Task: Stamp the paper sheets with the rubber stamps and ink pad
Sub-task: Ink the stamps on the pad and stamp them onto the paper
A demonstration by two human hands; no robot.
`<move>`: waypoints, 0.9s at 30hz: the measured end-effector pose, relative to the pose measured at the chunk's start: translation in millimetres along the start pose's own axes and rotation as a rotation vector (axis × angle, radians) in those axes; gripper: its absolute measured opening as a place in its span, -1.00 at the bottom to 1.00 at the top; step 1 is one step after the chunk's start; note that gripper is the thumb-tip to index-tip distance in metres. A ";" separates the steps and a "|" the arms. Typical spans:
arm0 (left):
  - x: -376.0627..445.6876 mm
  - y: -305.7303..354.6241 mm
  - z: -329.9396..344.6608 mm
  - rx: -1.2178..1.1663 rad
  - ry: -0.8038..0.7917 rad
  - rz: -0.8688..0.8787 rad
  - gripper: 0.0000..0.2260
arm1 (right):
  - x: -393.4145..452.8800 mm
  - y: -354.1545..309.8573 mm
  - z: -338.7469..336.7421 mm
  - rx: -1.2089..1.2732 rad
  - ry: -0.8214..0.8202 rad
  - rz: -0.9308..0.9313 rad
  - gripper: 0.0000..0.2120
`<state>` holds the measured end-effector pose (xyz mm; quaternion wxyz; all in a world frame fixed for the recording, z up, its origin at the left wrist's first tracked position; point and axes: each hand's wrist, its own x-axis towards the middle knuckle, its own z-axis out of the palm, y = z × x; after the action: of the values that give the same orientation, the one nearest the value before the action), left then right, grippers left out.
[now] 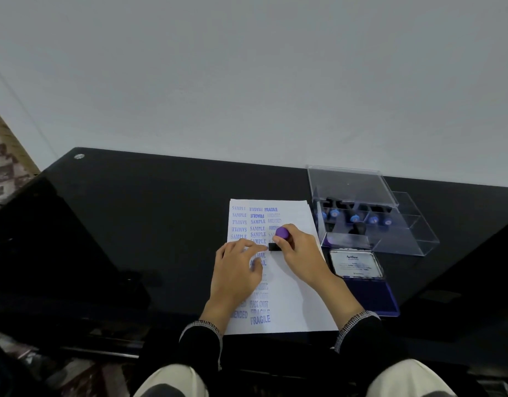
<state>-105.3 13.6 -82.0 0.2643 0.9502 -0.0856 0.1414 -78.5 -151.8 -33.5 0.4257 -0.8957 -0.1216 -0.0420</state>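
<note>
Right hand (297, 249) grips the stamp (278, 240), base on the paper (293, 296), long axis across the sheet; left fingers (254, 247) (straight) steady it from the left.

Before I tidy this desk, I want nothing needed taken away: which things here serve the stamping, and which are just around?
In use: paper, stamp in right hand, left hand steadying the sheet, ink pad, stamp box.
Just around: desk, rug.
</note>
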 end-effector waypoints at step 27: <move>-0.4 4.7 -1.9 0.069 0.037 -0.157 -0.52 | 1.2 9.2 10.5 -0.036 0.042 0.014 -0.90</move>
<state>-107.2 10.6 -78.3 0.2434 0.9597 -0.0012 0.1407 -75.4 -149.1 -46.9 0.4124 -0.9029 -0.1055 -0.0598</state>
